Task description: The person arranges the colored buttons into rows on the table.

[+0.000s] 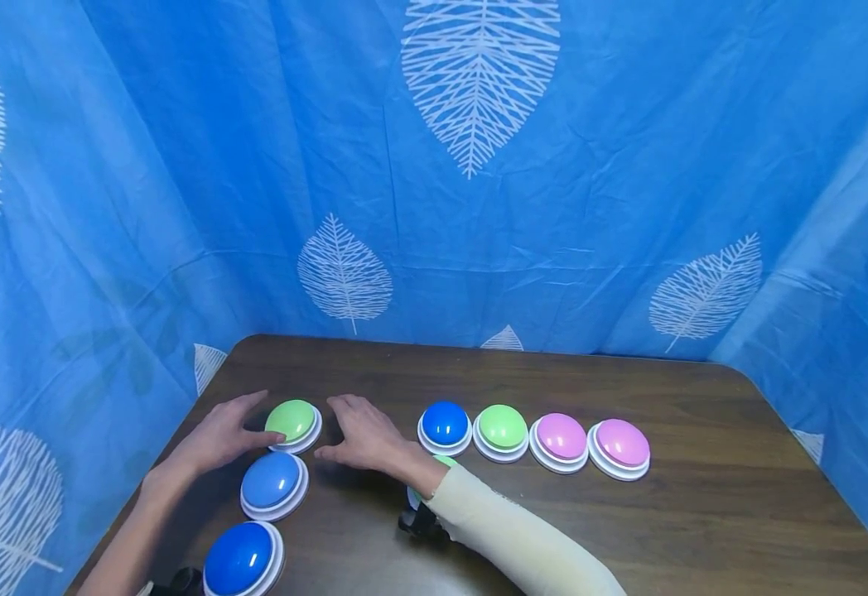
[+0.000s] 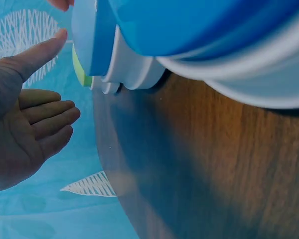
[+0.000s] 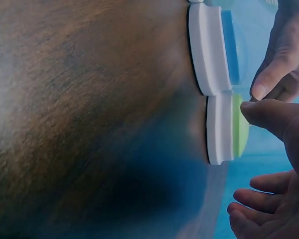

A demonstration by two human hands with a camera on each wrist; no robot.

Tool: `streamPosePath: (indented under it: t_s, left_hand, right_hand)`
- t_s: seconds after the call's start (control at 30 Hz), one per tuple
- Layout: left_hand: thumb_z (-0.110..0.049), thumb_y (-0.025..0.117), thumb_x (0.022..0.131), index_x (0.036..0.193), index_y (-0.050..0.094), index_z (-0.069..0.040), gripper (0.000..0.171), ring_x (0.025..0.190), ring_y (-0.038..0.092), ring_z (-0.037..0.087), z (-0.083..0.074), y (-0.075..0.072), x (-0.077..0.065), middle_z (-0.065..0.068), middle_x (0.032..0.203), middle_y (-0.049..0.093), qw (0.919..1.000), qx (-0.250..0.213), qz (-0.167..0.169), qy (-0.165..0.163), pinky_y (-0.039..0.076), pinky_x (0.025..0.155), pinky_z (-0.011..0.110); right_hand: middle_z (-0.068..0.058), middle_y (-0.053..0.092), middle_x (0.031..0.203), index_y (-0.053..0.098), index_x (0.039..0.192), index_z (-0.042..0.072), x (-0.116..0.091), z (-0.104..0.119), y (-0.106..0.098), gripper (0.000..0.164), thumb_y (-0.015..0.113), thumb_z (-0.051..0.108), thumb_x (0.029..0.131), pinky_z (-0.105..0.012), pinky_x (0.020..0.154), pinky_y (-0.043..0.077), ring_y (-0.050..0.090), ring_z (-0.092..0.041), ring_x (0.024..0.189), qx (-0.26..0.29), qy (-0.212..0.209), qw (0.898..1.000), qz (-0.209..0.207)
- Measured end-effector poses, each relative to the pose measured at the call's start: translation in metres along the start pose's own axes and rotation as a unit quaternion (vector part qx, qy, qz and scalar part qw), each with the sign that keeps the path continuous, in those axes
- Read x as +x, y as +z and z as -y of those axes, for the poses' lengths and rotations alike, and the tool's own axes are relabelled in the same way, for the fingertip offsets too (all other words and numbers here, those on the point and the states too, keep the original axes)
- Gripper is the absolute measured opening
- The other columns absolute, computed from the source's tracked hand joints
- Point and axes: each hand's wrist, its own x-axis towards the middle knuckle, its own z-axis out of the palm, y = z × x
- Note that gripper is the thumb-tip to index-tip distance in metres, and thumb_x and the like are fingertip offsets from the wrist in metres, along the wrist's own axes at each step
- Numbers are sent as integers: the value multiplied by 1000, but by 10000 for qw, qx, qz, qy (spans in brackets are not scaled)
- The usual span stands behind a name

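Note:
At the table's left stands a green push button (image 1: 290, 418) on a white round base. My left hand (image 1: 218, 434) is at its left side, thumb tip overlapping the dome's edge; whether it touches, I cannot tell. My right hand (image 1: 367, 434) hovers to the button's right, apart from it. In the left wrist view the left hand's fingers (image 2: 52, 117) are extended. The right wrist view has the right hand (image 3: 276, 169) with spread thumb and fingers near the green button (image 3: 240, 129). A light blue button (image 1: 270, 480) and a dark blue button (image 1: 238, 559) continue the column nearer me.
Right of centre runs a row: a blue button (image 1: 445, 424), a green one (image 1: 502, 427) and two pink buttons (image 1: 561, 436). Another green button (image 1: 445, 460) is mostly hidden by my right forearm. A blue leaf-print curtain (image 1: 590, 207) surrounds the brown wooden table (image 1: 702, 513).

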Motion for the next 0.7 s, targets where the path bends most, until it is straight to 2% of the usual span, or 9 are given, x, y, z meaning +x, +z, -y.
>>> streamPosePath:
  t_s: [0.3, 0.7]
  left_hand:
    - [-36, 80, 83, 136, 41, 19, 86, 123, 42, 59, 9, 3, 6, 42, 133, 46, 9996, -116, 214, -114, 40, 95, 67]
    - [-30, 82, 81, 132, 46, 20, 80, 122, 45, 57, 16, 13, 10, 40, 130, 50, 9988, -180, 444, 31, 41, 96, 65]
  right_hand:
    - [-6, 53, 142, 48, 143, 8, 10, 3, 12, 71, 74, 44, 88, -29, 106, 40, 48, -17, 131, -262, 0, 9996, 84]
    - [-5, 52, 142, 45, 145, 7, 22, 19, 22, 68, 74, 33, 89, -26, 104, 40, 48, -16, 130, -442, 267, 9984, 222]
